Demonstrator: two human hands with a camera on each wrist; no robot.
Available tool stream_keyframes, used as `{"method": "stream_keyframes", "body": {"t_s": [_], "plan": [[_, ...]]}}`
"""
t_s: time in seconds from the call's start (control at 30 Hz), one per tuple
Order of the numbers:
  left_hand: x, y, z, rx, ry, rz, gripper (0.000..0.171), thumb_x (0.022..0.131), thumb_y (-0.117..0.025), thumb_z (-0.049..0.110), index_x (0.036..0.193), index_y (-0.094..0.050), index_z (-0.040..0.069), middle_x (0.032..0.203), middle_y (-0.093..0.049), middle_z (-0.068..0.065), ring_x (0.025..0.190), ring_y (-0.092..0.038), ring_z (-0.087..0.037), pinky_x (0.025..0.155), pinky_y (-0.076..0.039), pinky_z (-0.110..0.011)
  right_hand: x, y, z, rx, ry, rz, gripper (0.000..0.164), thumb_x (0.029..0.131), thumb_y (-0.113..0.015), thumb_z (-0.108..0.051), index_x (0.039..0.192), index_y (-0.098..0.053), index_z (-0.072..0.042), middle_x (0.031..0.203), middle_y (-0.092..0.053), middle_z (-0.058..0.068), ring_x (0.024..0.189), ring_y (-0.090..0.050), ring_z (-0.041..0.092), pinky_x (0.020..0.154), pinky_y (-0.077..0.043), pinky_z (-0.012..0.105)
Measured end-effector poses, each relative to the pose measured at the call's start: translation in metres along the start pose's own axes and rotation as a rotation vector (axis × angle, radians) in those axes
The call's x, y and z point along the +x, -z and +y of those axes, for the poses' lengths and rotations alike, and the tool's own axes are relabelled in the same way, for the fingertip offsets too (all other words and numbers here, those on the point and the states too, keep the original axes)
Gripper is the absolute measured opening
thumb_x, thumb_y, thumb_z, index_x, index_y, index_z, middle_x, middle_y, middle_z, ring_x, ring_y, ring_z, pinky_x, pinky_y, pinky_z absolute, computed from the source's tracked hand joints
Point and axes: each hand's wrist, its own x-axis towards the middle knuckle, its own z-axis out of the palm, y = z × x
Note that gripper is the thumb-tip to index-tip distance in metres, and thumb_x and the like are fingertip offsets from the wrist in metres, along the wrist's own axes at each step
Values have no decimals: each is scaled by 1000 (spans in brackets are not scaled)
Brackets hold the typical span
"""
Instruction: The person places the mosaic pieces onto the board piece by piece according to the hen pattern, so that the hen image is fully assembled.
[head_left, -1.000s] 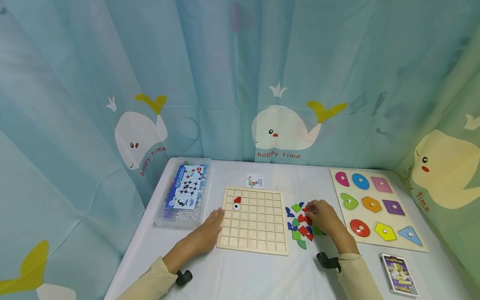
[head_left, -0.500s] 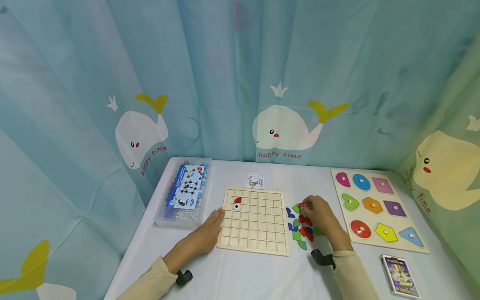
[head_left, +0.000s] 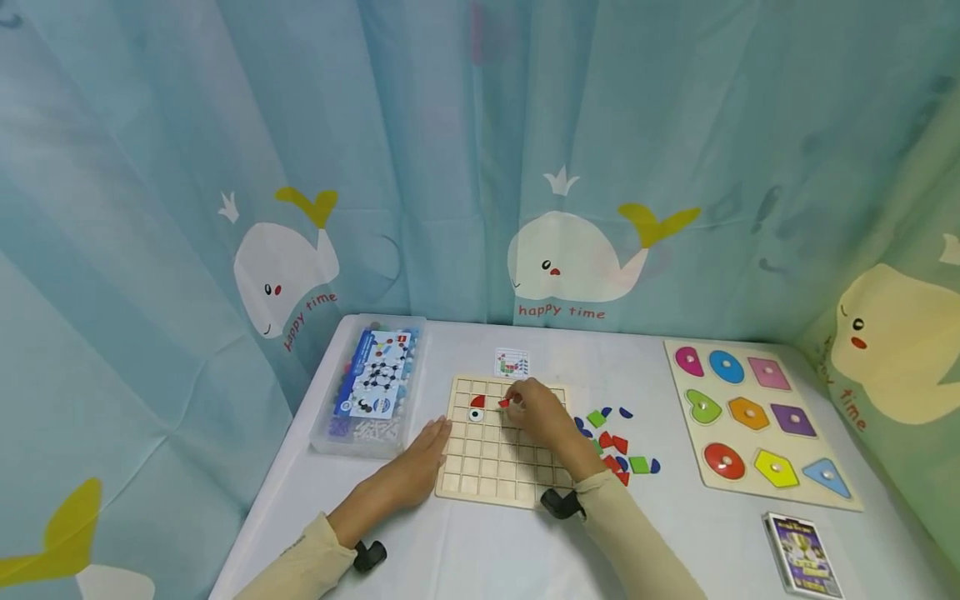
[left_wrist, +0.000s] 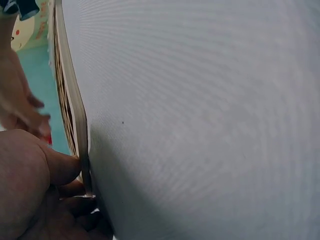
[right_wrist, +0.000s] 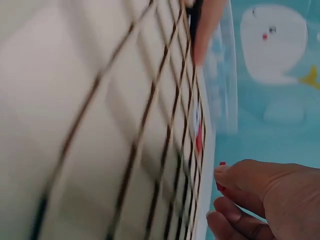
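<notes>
A wooden grid board point(head_left: 471, 468) lies on the white table. Its upper left cells hold a red curved piece point(head_left: 477, 402) and, just below, a white eye piece point(head_left: 476, 415). My left hand point(head_left: 417, 472) rests against the board's left edge with extended fingers; the left wrist view shows the thumb point(left_wrist: 62, 167) touching that edge. Over the board's upper middle, my right hand point(head_left: 542, 417) pinches a small red piece point(right_wrist: 221, 170) between thumb and fingers. The piece is apart from the board in the right wrist view; its exact shape is mostly covered.
Loose red, green and blue pieces point(head_left: 638, 465) lie right of the board. A pattern card point(head_left: 512, 363) sits behind it. A clear plastic box point(head_left: 360, 446) stands left, a shape-puzzle board point(head_left: 757, 446) right, and a purple card pack point(head_left: 801, 554) near the front right.
My right hand has picked a red piece from the loose pile and carried it left over the board. The left hand has stayed at the board's edge.
</notes>
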Motion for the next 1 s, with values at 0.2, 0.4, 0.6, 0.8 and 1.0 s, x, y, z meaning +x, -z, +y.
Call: {"method": "stream_keyframes", "body": {"t_s": [0.2, 0.4, 0.6, 0.8, 1.0], "plan": [[1, 1, -2, 4, -19, 0, 56, 114, -37, 10, 164, -20, -9, 173, -18, -27, 161, -16, -44, 130, -21, -54, 15, -29, -30, -46, 93, -3, 19, 92, -83, -13, 106, -74, -2, 101, -66, 8, 91, -66, 25, 81, -58, 46], [2, 0, -6, 24, -48, 4, 57, 113, -38, 9, 163, -21, -10, 172, -20, -29, 160, -18, -47, 129, -22, -56, 25, -44, -44, -148, 112, -29, 17, 90, -85, -17, 101, -76, -7, 98, -67, 5, 92, -65, 24, 77, -51, 44], [2, 0, -8, 18, -83, 29, 56, 112, -39, 8, 161, -23, -14, 169, -22, -34, 157, -21, -52, 128, -23, -59, 26, -45, -50, -145, 106, -43, 19, 90, -86, -19, 102, -77, -8, 99, -67, 4, 93, -63, 23, 76, -46, 39], [3, 0, -8, 27, -89, 29, 55, 112, -40, 7, 160, -23, -15, 168, -23, -35, 157, -21, -53, 128, -23, -59, 24, -45, -50, -159, 147, -24, 20, 93, -83, -20, 107, -76, -9, 100, -68, 5, 92, -65, 21, 74, -45, 36], [4, 0, -8, 28, -77, 19, 56, 112, -40, 8, 161, -23, -14, 169, -22, -33, 158, -21, -50, 128, -23, -58, 22, -48, -51, -155, 189, -5, 11, 94, -81, -16, 101, -77, -8, 98, -67, 7, 88, -63, 21, 71, -43, 35]]}}
